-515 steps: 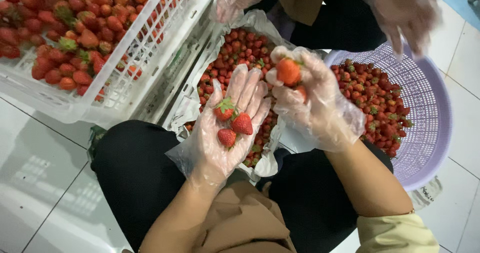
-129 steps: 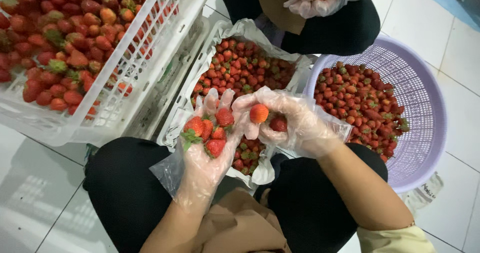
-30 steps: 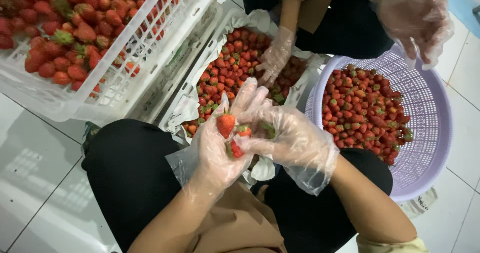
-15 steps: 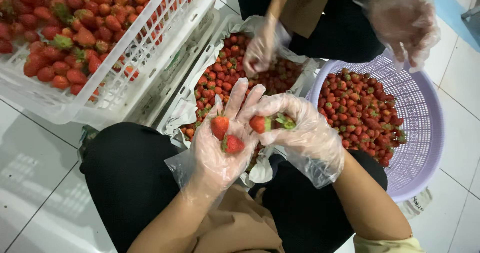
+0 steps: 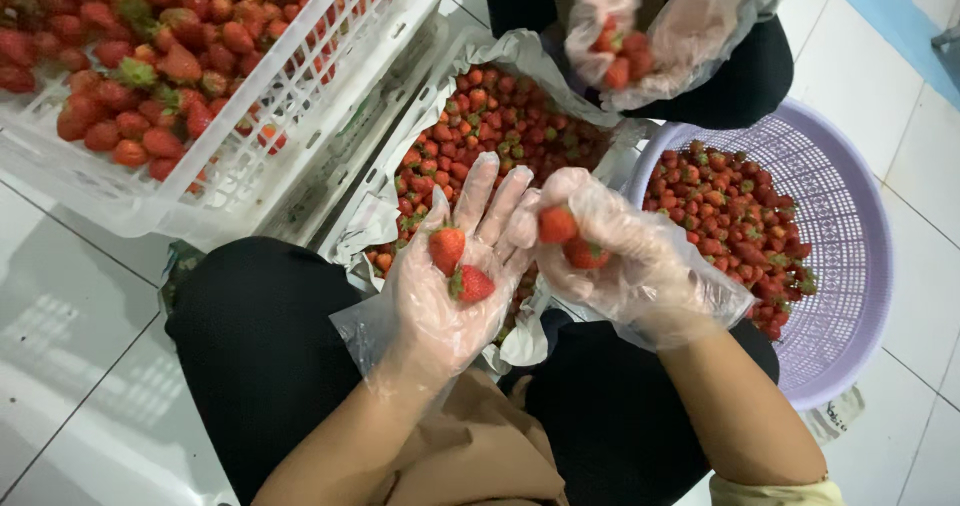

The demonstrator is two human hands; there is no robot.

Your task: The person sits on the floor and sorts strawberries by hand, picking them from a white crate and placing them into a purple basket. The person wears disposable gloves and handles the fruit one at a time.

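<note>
Left hand (image 5: 455,286), open palm up, cradles two strawberries (image 5: 458,266); right hand (image 5: 610,261), just right, pinches two more berries (image 5: 570,238) beside its fingertips.

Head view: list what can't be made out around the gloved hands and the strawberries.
- Right hand: its glove and curled fingers cover most of the two strawberries it holds.
- Lined tray: both hands hide its near end.
- White crate: cut off by the top and left edges.
- Purple basket: the right forearm covers its near rim.
- Left hand: wrist buried in bunched glove plastic.
</note>
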